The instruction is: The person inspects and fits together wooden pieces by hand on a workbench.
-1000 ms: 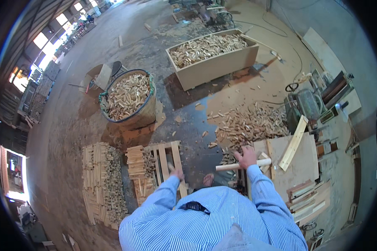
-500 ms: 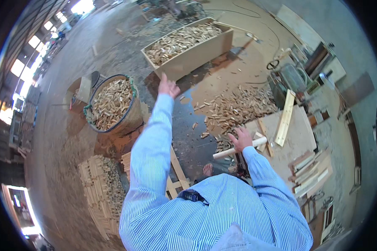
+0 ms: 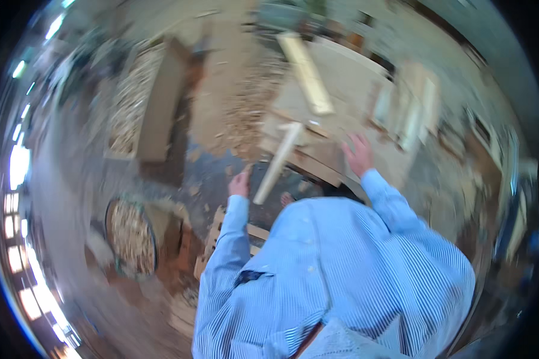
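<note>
My right hand (image 3: 358, 154) is over the pale worktable board (image 3: 353, 78), its fingers spread and nothing held in them. A pale wooden stick (image 3: 278, 163) lies slantwise across the near left corner of the board, its lower end sticking out past the edge. To the left of that stick is my left hand (image 3: 239, 183), out over the dark floor. Its fingers are smeared by motion, so whether a small wood piece is in them cannot be made out. A yellowish plank (image 3: 306, 75) rests on the board beyond both hands.
Loose wood pieces (image 3: 254, 105) are heaped on the floor beyond the table. A long box (image 3: 161, 107) and a round tub (image 3: 153, 239), both full of wood pieces, stand at left. Several wood strips (image 3: 410, 110) lie at right. A slatted pallet (image 3: 212, 239) is near my left forearm.
The view has swung to the right. My left hand has come back from its outstretched reach toward the box. My right hand has left the wooden stick and now stands apart from it.
</note>
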Demonstrator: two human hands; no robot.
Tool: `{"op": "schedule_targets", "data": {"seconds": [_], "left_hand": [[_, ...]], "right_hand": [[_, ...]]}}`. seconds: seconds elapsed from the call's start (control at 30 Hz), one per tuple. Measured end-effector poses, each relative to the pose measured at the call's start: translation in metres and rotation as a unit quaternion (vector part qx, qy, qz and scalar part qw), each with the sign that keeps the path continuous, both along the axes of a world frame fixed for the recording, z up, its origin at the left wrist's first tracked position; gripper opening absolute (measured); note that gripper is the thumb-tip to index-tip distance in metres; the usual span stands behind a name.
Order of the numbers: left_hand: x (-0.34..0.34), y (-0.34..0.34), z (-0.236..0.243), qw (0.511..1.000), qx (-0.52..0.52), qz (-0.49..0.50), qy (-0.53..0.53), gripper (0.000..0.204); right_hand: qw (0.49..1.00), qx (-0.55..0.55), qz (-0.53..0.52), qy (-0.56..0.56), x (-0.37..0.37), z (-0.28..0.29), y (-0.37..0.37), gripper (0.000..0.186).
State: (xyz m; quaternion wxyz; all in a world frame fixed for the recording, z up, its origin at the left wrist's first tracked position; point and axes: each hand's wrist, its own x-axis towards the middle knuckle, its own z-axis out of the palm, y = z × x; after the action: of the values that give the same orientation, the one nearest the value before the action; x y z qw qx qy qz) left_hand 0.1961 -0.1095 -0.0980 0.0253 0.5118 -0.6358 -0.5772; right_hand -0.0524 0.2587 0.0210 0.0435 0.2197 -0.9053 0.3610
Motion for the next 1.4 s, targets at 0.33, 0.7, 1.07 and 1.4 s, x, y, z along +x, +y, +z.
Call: {"op": "schedule_targets", "data": {"seconds": [0.33,0.7,1.07,1.4], "left_hand": [[-0.071,0.065,0.053,0.957,-0.172,-0.232,0.012,0.049],[-0.088,0.106,0.083,0.909,-0.289,-0.277,-0.119,0.055],[-0.120,0.101,0.086,0.868,-0.288,-0.342,-0.216,0.067],[-0.133,0.102,0.093,0.862,-0.287,-0.357,-0.217,0.070]], "right_hand": [[0.966,0.184,-0.160,0.082,-0.101,0.007,0.056,0.031],[0.978,0.145,-0.131,-0.078,-0.160,-0.011,0.009,0.027],[0.986,0.067,-0.034,-0.149,-0.204,-0.039,-0.139,0.038],[0.988,0.044,-0.040,-0.143,-0.237,-0.043,-0.163,0.037]]}}
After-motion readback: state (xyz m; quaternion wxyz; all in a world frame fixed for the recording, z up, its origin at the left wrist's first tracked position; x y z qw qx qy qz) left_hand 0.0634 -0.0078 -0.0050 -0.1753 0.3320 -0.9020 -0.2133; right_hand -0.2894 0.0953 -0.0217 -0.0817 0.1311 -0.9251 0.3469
